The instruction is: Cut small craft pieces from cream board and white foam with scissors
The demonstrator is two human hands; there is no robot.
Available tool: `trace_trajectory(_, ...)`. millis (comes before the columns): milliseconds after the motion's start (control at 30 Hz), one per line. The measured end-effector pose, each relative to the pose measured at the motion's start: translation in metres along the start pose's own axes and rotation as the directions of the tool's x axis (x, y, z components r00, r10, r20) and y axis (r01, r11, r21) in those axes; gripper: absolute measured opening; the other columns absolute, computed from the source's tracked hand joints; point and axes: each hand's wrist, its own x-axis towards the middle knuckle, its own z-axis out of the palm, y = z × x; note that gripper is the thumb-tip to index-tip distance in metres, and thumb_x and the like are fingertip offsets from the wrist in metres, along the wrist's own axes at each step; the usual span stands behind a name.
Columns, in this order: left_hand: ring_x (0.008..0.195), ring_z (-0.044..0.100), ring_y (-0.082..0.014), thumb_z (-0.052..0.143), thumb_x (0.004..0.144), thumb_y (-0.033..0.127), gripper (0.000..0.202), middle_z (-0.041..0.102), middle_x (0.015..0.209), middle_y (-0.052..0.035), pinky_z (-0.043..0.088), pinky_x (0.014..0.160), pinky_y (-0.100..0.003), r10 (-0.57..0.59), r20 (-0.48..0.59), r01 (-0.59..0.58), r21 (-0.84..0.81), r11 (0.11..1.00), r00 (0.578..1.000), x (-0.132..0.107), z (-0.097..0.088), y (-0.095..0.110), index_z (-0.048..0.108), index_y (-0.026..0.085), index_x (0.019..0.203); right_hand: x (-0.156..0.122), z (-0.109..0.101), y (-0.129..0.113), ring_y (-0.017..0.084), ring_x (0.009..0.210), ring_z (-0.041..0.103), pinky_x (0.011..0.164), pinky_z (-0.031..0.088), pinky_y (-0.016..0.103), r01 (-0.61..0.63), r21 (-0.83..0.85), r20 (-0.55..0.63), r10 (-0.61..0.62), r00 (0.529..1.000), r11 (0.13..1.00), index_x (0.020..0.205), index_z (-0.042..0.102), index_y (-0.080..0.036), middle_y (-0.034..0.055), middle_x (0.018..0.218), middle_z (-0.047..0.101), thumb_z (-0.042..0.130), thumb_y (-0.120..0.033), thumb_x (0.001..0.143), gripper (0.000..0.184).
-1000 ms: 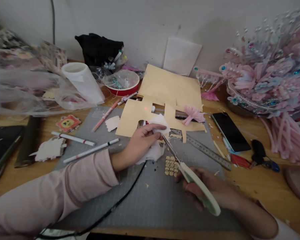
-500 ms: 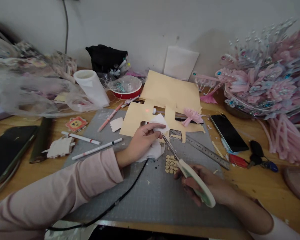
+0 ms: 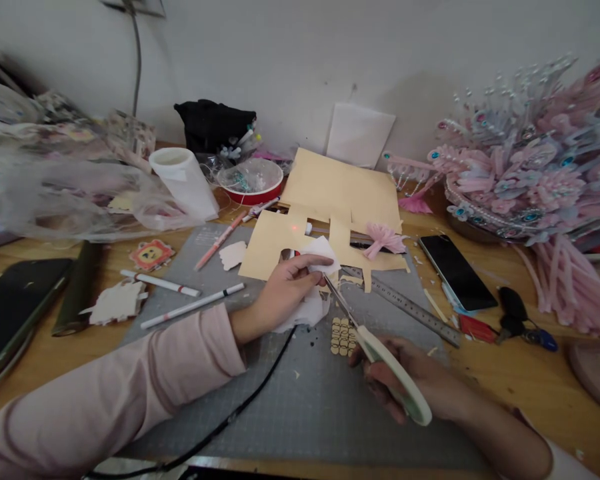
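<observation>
My left hand (image 3: 284, 291) pinches a white piece of paper (image 3: 321, 256) above the grey cutting mat (image 3: 300, 393), with more white paper bunched under the palm. My right hand (image 3: 416, 383) grips green-handled scissors (image 3: 380, 357), whose blades point up-left and meet the edge of the white paper by my left thumb. A small sheet of tan punched ovals (image 3: 343, 335) lies on the mat just below the blades. Tan card (image 3: 330, 207) with cut-out notches lies behind the hands.
A metal ruler (image 3: 405, 305) and a black phone (image 3: 456, 271) lie to the right, near a pink flowered headdress (image 3: 530, 180). Pens (image 3: 190, 307), a white roll (image 3: 183, 181), a red bowl (image 3: 253, 187) and a plastic bag (image 3: 65, 193) sit at the left. A black cable (image 3: 240, 407) crosses the mat.
The view has shifted slightly down and left. Both hands keep their grips; the scissors stay at the paper's edge with hardly any movement.
</observation>
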Motion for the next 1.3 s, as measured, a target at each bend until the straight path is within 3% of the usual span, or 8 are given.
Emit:
trace_trajectory(400,0.074,0.059,-0.0122,0.060,0.072,0.022,0.025,0.066,0.090,-0.0037,0.045,0.071,-0.026,0.014,0.015,-0.015,0.019,1.000,1.000,0.0013,-0.0010,-0.0015,0.067,0.017,0.095,-0.0006,0.0031,-0.0058,0.005,0.036,0.047,0.034,0.033,0.014,-0.003,0.003,-0.001,0.003,1.000,1.000,0.096,0.053,-0.014,-0.0059,0.056,0.051,0.064,-0.052,0.075,0.045)
trace_trajectory(633,0.075,0.058,-0.0125,0.058,0.074,0.022,0.026,0.064,0.080,-0.0026,0.044,0.068,-0.024,0.015,-0.003,-0.015,0.041,0.999,1.000,0.0007,-0.0014,-0.0016,0.067,0.017,0.097,-0.0006,0.0033,-0.0033,0.005,0.036,0.047,0.034,0.032,0.014,-0.001,0.000,-0.016,0.001,1.000,1.000,0.092,0.052,-0.014,-0.0056,0.054,0.052,0.065,-0.052,0.073,0.044)
trace_trajectory(1300,0.073,0.057,-0.0128,0.061,0.070,0.024,0.028,0.063,0.074,-0.0012,0.043,0.072,-0.026,-0.001,0.000,0.001,-0.017,1.000,1.000,0.0010,-0.0007,-0.0013,0.068,0.017,0.096,0.0001,0.0049,-0.0027,0.004,0.037,0.046,0.035,0.037,0.015,-0.021,0.002,-0.013,0.021,1.000,1.000,0.090,0.050,-0.016,-0.0057,0.057,0.053,0.064,-0.056,0.073,0.046)
